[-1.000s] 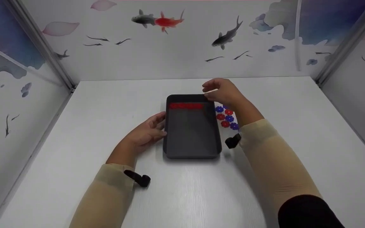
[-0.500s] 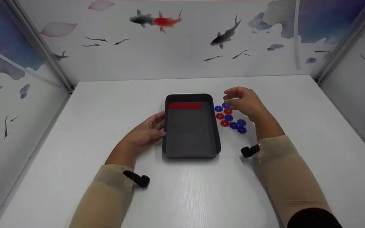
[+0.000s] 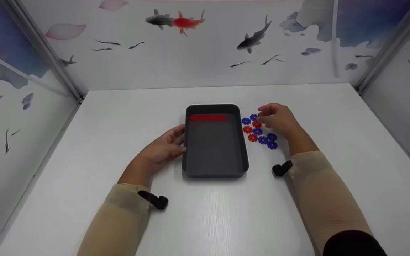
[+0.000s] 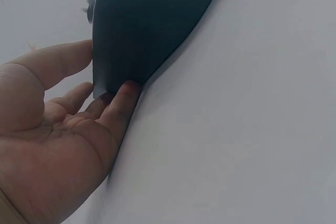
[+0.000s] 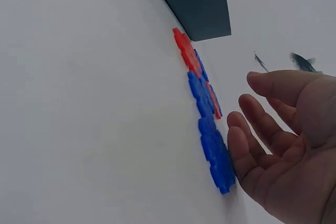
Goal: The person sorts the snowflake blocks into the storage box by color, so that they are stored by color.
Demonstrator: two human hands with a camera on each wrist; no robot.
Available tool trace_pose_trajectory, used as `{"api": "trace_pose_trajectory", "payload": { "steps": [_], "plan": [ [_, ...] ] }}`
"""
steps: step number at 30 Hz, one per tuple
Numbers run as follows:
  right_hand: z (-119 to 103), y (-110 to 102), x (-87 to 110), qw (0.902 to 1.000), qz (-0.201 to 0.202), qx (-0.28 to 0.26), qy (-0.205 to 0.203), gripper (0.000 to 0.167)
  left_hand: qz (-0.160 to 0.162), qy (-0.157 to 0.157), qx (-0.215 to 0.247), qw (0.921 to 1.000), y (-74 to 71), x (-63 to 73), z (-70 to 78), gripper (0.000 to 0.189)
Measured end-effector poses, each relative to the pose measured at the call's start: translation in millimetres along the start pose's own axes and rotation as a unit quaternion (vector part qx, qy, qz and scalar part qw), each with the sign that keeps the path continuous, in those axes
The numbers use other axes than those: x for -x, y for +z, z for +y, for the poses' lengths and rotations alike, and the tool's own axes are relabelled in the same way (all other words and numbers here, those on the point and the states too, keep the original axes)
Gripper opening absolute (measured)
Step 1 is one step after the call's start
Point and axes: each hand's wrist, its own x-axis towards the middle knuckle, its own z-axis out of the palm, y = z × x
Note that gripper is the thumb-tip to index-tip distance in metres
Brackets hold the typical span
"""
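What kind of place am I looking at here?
Probably a small work booth: a plain white table with panels decorated with fish standing along its back and sides, and metal posts where the panels meet at the corners.

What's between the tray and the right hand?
Red pieces and blue pieces lie between the tray and the right hand, as the head view shows.

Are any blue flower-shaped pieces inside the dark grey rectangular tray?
No, only a row of red flower-shaped pieces lies in the dark grey rectangular tray; the blue flower-shaped pieces lie outside.
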Motion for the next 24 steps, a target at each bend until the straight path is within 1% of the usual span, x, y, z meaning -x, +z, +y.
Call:
{"api": "trace_pose_trajectory", "payload": {
  "steps": [5,10,13,19,24],
  "plan": [
    [3.1,1.3,-5.4,0.9987,-0.009,0.038,0.033,0.049,0.005,-0.007,0.002,1.0,-0.2,0.0,0.7,0.092],
    [0.6,4.2,-7.7,0.9961,-0.016,0.081,0.032,0.05,0.003,-0.005,0.001,1.0,-0.9,0.5,1.6,0.092],
    [-0.6,5.3,-7.8,0.9947,-0.019,0.096,0.031,0.047,-0.001,-0.001,0.0,1.0,-0.9,0.8,1.7,0.092],
    [-0.9,6.0,-7.9,0.9946,-0.021,0.094,0.038,0.041,-0.004,-0.001,-0.002,1.0,-1.2,1.4,1.4,0.092],
    [-0.6,5.2,-7.8,0.9952,-0.02,0.086,0.041,0.042,-0.006,0.003,-0.004,1.0,-1.7,0.8,0.6,0.092]
  ]
}}
